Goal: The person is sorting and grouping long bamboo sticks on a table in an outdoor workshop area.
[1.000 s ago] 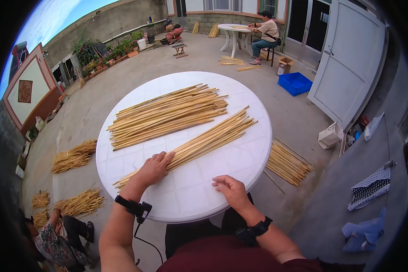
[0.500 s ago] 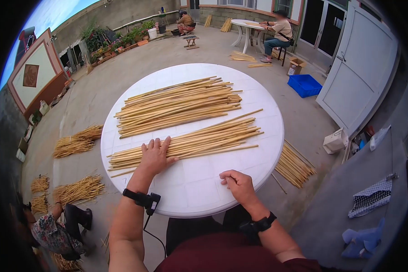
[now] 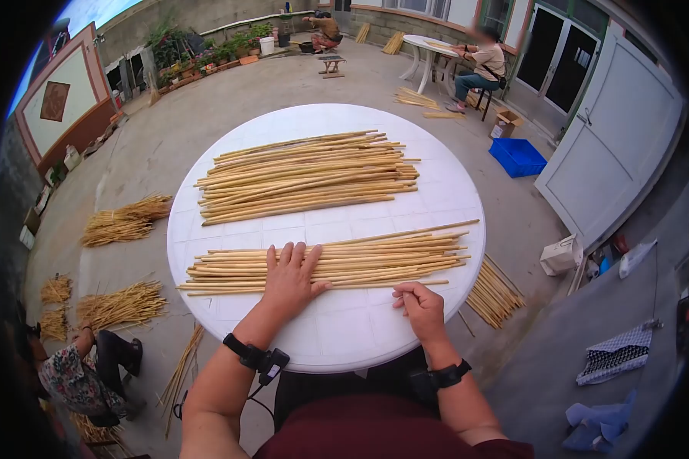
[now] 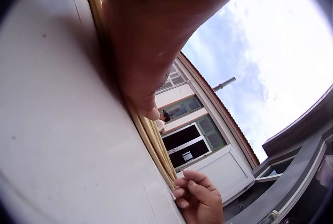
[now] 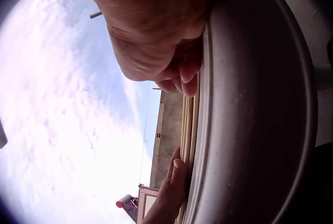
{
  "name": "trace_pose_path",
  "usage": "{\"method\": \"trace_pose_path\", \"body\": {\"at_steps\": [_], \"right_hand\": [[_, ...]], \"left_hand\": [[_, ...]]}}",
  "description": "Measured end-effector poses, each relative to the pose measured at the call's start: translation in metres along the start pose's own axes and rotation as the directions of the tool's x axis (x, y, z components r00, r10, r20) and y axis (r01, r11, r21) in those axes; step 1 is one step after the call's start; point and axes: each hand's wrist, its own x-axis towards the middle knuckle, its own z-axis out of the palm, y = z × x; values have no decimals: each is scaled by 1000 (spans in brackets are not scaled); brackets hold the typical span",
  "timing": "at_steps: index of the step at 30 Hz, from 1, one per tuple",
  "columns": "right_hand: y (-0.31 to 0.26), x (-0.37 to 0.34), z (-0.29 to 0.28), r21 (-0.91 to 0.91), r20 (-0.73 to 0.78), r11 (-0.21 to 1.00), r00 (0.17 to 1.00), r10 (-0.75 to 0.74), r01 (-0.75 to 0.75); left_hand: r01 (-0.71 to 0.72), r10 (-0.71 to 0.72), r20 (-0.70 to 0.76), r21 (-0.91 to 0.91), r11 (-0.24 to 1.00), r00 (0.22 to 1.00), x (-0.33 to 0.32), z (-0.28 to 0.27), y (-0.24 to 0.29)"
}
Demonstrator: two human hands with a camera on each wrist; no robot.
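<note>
On the white round table [image 3: 321,333] lie two spreads of thin straw-coloured sticks. My left hand [image 3: 288,284] rests palm down across the nearer sticks [image 3: 390,256], fingers straight and a little apart, thumb out to the right. Beside the near right edge of those sticks, my right hand [image 3: 424,310] hovers at the table edge with loosely curled fingers and nothing visible in them. In the left wrist view, the right hand's fingertips [image 4: 182,193] are right by the stick ends. The farther sticks [image 3: 306,177] lie in a wide layer beyond, untouched.
More sticks [image 3: 494,294] lie below the table's right side, and loose bundles [image 3: 122,304] lie on the ground at left. A seated person [image 3: 84,375] is at lower left; another sits at a far white table [image 3: 429,44]. A blue crate [image 3: 517,157] stands near the white door [image 3: 608,130].
The nearer sticks have turned from slanting to nearly level and spread flatter, moving toward me. My left hand has shifted right, flat on them. The right hand has moved slightly right, still loosely curled.
</note>
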Motion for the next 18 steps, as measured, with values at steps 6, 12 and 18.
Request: {"method": "trace_pose_path", "body": {"at_steps": [6, 12, 18], "right_hand": [[0, -1, 2, -20, 0, 1000, 1000, 12, -12], [2, 0, 4, -39, -20, 999, 1000, 24, -25], [1, -3, 4, -22, -15, 999, 999, 35, -35]], "left_hand": [[-11, 11, 64, -3, 1000, 998, -13, -10, -14], [-35, 36, 24, -66, 997, 999, -63, -33, -8], [94, -98, -19, -153, 984, 995, -109, -33, -23]]}}
